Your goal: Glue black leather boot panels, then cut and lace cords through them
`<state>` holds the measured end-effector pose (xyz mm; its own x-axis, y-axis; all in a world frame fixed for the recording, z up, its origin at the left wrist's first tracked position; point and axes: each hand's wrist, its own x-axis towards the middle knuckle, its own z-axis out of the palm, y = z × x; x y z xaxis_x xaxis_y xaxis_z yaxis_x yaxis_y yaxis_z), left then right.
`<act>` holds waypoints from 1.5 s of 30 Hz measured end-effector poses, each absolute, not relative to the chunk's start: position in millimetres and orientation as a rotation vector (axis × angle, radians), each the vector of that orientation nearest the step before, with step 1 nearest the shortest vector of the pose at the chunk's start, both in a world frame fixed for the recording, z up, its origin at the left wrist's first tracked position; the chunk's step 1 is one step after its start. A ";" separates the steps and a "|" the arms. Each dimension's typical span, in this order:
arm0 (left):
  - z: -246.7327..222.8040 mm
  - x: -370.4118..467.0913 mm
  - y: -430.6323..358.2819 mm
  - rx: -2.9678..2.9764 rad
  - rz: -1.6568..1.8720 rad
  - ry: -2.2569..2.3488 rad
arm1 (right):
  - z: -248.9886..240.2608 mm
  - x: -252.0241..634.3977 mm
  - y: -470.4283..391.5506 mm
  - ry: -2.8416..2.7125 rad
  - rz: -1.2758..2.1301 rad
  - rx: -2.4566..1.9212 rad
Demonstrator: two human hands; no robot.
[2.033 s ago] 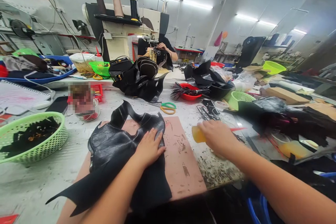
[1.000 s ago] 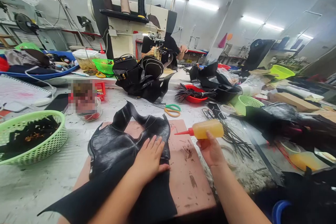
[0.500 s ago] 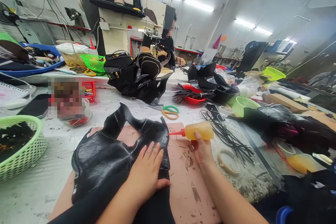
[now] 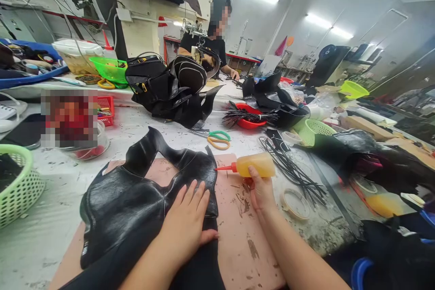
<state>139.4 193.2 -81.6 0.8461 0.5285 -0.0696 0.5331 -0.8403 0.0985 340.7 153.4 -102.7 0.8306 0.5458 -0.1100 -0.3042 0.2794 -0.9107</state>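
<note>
A shiny black leather piece (image 4: 125, 199) with stitched seams and a curved cut-out lies on a pink board (image 4: 241, 240). Spread flat on its right part is my left hand (image 4: 186, 213), fingers apart. My right hand (image 4: 261, 190) grips a squeeze glue bottle (image 4: 254, 164) of amber liquid, held on its side. The bottle's red nozzle points left, and its tip is at the right edge of the leather; whether it touches I cannot tell. Dark cloth (image 4: 204, 263) extends from the leather toward me, partly under my left hand and forearm.
Scissors (image 4: 219, 139) with green and orange handles lie beyond the board. To the right are a tape roll (image 4: 295, 204) and black strips (image 4: 292, 167). A green basket (image 4: 23, 190) stands at left. Black bags (image 4: 170, 86) lie ahead, near a person (image 4: 217, 41) at a sewing machine.
The view has shifted a little, so most things sit slightly further left. The nozzle tip stays by the leather's right edge, a bit higher in view. Both hands keep their hold and posture.
</note>
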 end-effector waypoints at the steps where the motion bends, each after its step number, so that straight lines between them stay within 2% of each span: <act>1: -81.2 139.7 193.3 2.906 -0.064 0.836 | -102.9 340.7 153.2 -0.247 0.579 -1.156; 45: -90.3 138.9 191.0 2.895 0.077 0.825 | -94.2 327.5 129.0 -0.385 0.631 -1.262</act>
<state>138.9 191.0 -90.3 0.8492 0.5279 0.0131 0.5213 -0.8421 0.1386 327.5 129.0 -94.2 0.7724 0.6312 -0.0701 -0.2262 0.1702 -0.9591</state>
